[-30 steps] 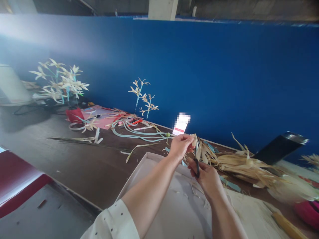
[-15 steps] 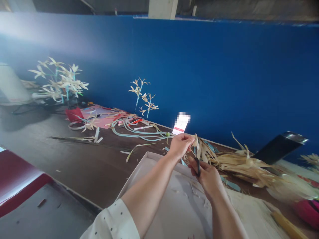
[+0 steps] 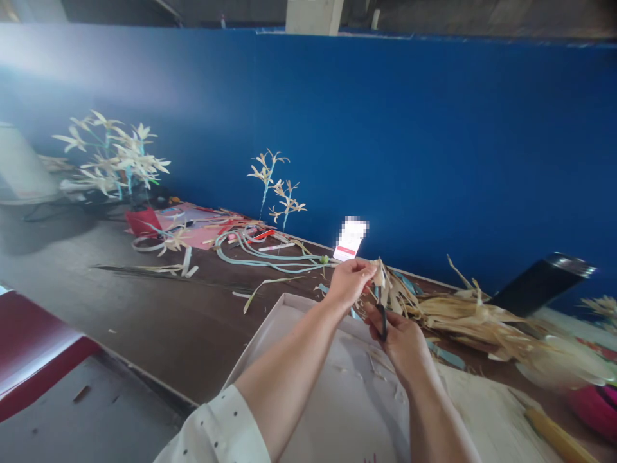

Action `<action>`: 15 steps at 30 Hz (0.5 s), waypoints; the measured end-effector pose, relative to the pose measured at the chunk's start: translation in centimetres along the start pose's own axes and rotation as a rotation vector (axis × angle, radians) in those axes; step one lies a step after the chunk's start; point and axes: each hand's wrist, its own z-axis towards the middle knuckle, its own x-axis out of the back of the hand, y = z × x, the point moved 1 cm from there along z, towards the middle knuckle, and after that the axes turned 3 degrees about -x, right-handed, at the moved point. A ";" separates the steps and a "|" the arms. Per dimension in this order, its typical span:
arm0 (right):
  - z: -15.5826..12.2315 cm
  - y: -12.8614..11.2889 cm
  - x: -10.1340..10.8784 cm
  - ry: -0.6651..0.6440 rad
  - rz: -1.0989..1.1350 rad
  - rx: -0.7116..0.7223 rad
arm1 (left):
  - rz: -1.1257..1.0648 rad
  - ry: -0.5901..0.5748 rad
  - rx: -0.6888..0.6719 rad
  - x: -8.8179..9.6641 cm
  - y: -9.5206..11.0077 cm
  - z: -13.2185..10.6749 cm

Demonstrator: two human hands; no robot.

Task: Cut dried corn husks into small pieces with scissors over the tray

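Note:
Between the fingertips of my left hand point(image 3: 351, 281) is a small pale piece of dried husk point(image 3: 378, 274). My right hand point(image 3: 399, 334) is closed around the dark handles of a pair of scissors point(image 3: 382, 319); the blades point up toward the husk piece, just below my left fingers. Both hands are above the far edge of a white shallow box lid point(image 3: 337, 379). Right beside them lies a heap of dried tan husks point(image 3: 448, 315). My fingers partly hide the husk piece and the scissors.
A lit phone point(image 3: 348, 243) leans against the blue wall point(image 3: 434, 141). Husk flowers point(image 3: 118, 157) stand at the left, with pale blue cords point(image 3: 241, 260) and red paper strips nearby. A dark bottle point(image 3: 542, 283) lies tilted at the right, near a pink item point(image 3: 595, 411).
Hardly anything differs. The scissor blades and the husk piece have shifted very slightly between my fingers, while both hands stay in the same place.

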 end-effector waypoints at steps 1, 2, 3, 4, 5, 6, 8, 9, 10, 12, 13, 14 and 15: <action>0.0 0.0 0.0 0.001 -0.001 0.000 | -0.004 0.002 -0.001 0.0 0.0 0.0; 0.0 -0.1 0.0 -0.002 0.003 0.000 | -0.006 0.004 0.000 0.0 0.0 -0.1; -0.1 -0.1 0.0 -0.003 0.008 0.002 | -0.008 0.008 0.002 0.0 0.1 -0.1; -0.1 -0.1 0.0 -0.002 0.014 0.004 | -0.011 0.010 0.006 0.0 0.1 -0.2; 0.0 0.0 -0.1 0.001 0.020 0.006 | -0.016 0.012 0.010 0.0 0.1 -0.2; 0.0 0.0 -0.1 0.004 0.025 0.009 | -0.024 0.010 0.016 0.0 0.1 -0.2; 0.0 0.0 0.0 0.005 0.020 0.010 | -0.047 -0.004 0.021 0.0 0.0 -0.2; 0.0 -0.1 0.0 0.006 0.015 0.008 | -0.061 -0.014 0.021 0.0 0.0 -0.2; 0.0 -0.1 0.0 0.001 0.007 0.002 | -0.075 -0.027 0.022 0.0 -0.1 -0.2; 0.0 -0.1 0.1 -0.018 -0.002 -0.005 | -0.101 -0.055 0.020 0.0 -0.2 -0.2; 0.0 0.0 0.1 -0.027 0.001 -0.005 | -0.111 -0.066 0.018 0.0 -0.2 -0.2; 0.1 0.0 0.1 -0.033 0.006 -0.003 | -0.119 -0.074 0.015 -0.1 -0.3 -0.1; 0.1 0.0 0.1 -0.035 0.011 0.000 | -0.124 -0.081 0.013 -0.1 -0.3 -0.1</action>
